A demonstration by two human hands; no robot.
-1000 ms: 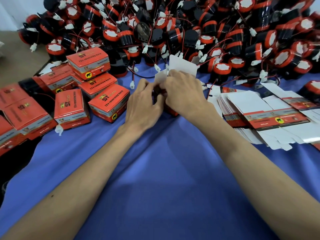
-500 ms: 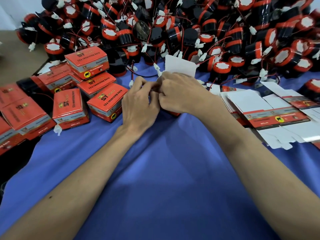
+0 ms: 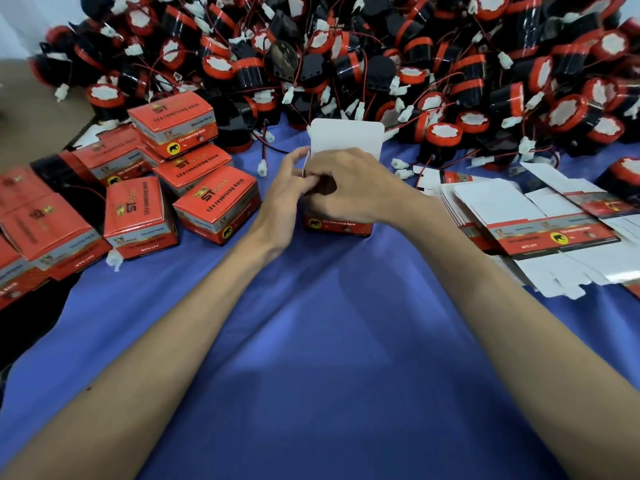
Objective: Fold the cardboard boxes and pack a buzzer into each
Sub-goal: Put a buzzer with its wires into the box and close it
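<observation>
One open box; about nine closed boxes at the surface's left edge; dozens of buzzers, past counting; one stack of flat blanks, sheets uncountable.

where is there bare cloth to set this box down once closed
Widest bare blue cloth lies between left forearm and right forearm, this side of the open box. A smaller patch lies between the closed boxes and that left forearm. Crowded: buzzer pile behind, flat cartons right.

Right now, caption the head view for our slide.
Left hand and right hand hold an open box, lid flap up, before a heap of buzzers.
</observation>
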